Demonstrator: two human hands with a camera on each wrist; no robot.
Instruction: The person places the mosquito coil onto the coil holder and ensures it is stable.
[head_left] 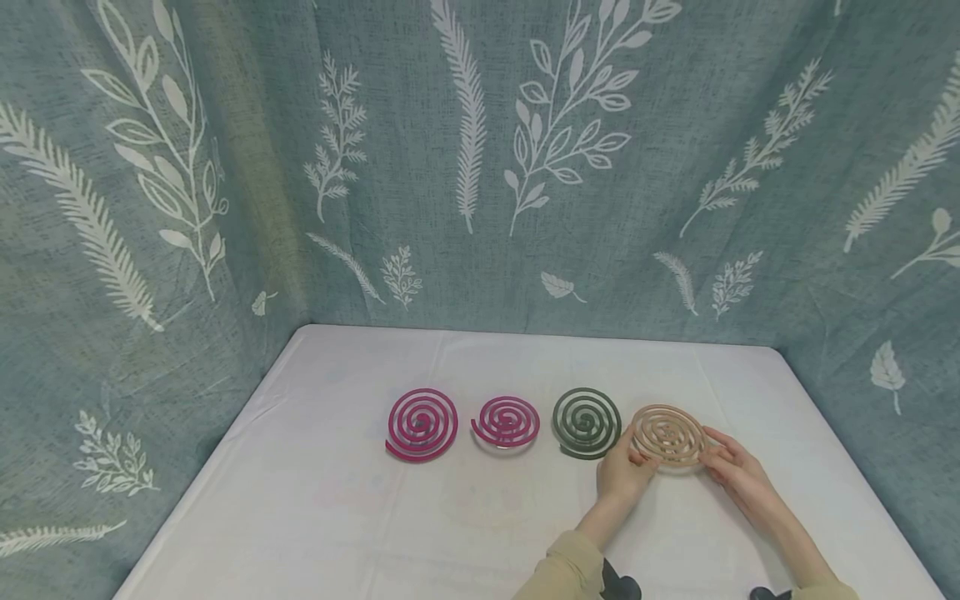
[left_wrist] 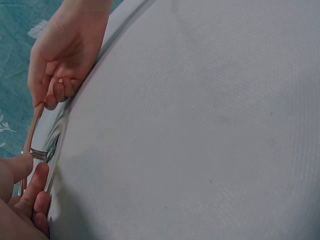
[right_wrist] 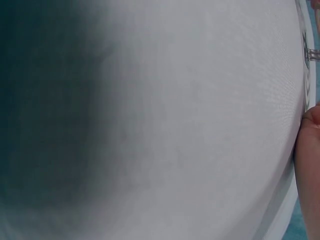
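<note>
Both hands hold a tan spiral mosquito coil (head_left: 670,409) at the right of the row, just over the white table. My left hand (head_left: 625,473) pinches its left edge, and my right hand (head_left: 738,477) pinches the edge opposite. Seen edge-on in the left wrist view, the coil has a small shiny metal stand (left_wrist: 39,154) under it, close to the left fingertips. A dark green coil (head_left: 587,423) lies just left of the left hand. In the right wrist view, only part of the right hand (right_wrist: 312,120) shows at the edge.
Two magenta coils lie farther left on the white-covered table (head_left: 315,483): a flat one (head_left: 422,425) and one (head_left: 506,422) raised on a metal support. A blue-green leaf-patterned curtain (head_left: 420,167) encloses the back and sides. Beige sleeves (head_left: 562,571) cover the forearms.
</note>
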